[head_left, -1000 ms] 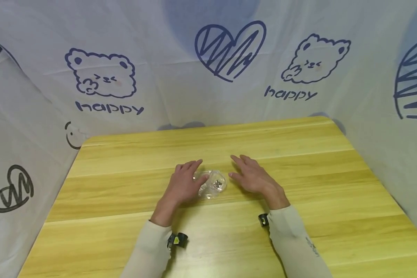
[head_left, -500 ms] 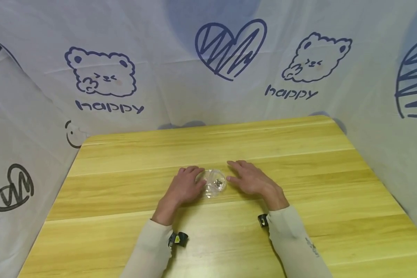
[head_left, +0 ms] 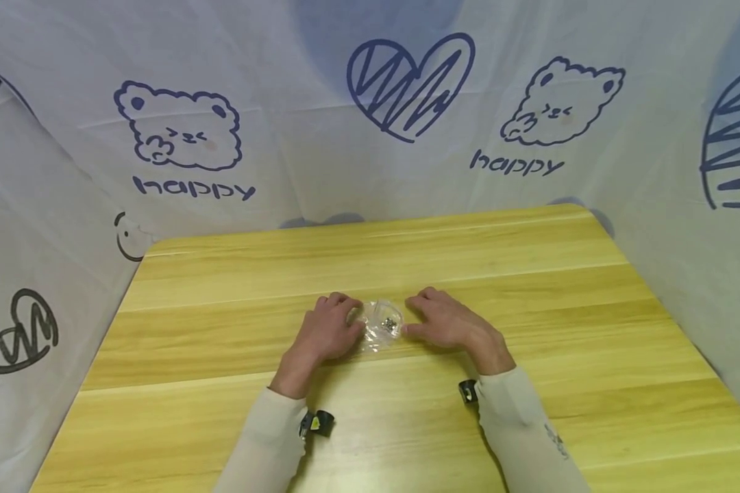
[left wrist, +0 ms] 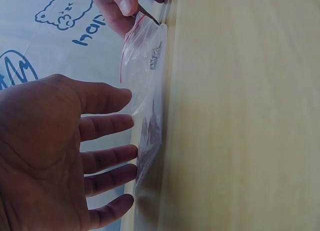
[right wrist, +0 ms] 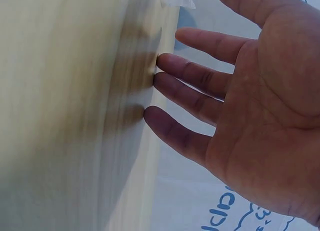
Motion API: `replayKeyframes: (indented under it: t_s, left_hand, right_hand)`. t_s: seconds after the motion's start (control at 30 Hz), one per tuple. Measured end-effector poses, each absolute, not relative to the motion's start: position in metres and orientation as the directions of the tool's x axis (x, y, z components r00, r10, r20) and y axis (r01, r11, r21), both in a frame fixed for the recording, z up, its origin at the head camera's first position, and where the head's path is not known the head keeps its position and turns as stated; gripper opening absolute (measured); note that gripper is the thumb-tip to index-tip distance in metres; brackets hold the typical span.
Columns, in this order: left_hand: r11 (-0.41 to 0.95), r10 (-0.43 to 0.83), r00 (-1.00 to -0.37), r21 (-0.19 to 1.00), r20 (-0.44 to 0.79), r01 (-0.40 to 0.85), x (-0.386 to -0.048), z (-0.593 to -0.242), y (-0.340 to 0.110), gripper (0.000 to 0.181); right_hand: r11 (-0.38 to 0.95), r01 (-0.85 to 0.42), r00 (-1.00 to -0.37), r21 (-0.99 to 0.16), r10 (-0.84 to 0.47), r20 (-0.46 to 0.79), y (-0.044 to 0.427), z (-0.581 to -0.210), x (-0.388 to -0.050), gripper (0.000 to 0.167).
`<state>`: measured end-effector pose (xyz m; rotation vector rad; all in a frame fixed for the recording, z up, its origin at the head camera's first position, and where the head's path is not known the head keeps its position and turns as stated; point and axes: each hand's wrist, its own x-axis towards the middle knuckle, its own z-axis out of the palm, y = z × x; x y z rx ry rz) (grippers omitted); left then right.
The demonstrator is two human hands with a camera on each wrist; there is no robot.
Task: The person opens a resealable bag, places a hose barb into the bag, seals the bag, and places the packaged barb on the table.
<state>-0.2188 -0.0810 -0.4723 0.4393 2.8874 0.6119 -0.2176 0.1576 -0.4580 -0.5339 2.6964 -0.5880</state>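
A clear zip bag [head_left: 379,337] lies on the table between the two hands; a red line runs along its edge [left wrist: 131,33] in the left wrist view. Small dark metallic pieces [head_left: 389,324] sit together inside it, too small to identify. My left hand [head_left: 328,333] is at the bag's left side, its slightly bent fingers [left wrist: 112,153] spread and touching or almost touching the plastic. On the other side, my right hand [head_left: 447,322] has its thumb at the bag's right edge. The right wrist view shows relaxed fingers [right wrist: 190,76], their tips at the tabletop, with nothing in the palm.
The wooden table [head_left: 370,257] has light, yellowish grain. White cloth [head_left: 296,164] with blue bear and heart drawings hangs behind it and at both sides. A dark wrist device [head_left: 316,423] sits by the left sleeve, another device [head_left: 467,392] by the right.
Both hands have come down slightly toward the bag. The left fingers have drawn in at its left side, and the right fingers have bent a little as the thumb reached its right edge.
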Motion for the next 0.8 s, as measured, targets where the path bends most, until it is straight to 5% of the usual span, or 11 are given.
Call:
replayKeyframes:
  t_s: [0.53,0.8]
  left_hand:
    - [0.869,0.325,-0.943,0.416,-0.076,0.266,-0.217,-0.474,-0.084,0.045]
    - [0.878,0.314,-0.945,0.407,-0.091,0.252,-0.218,-0.474,-0.081,0.047]
  right_hand:
    - [0.844,-0.287,-0.874,-0.453,-0.425,-0.237,0.153,-0.458,-0.217,0.056]
    - [0.797,-0.306,-0.865,-0.521,-0.461,-0.197,0.145,-0.462,-0.217,0.033]
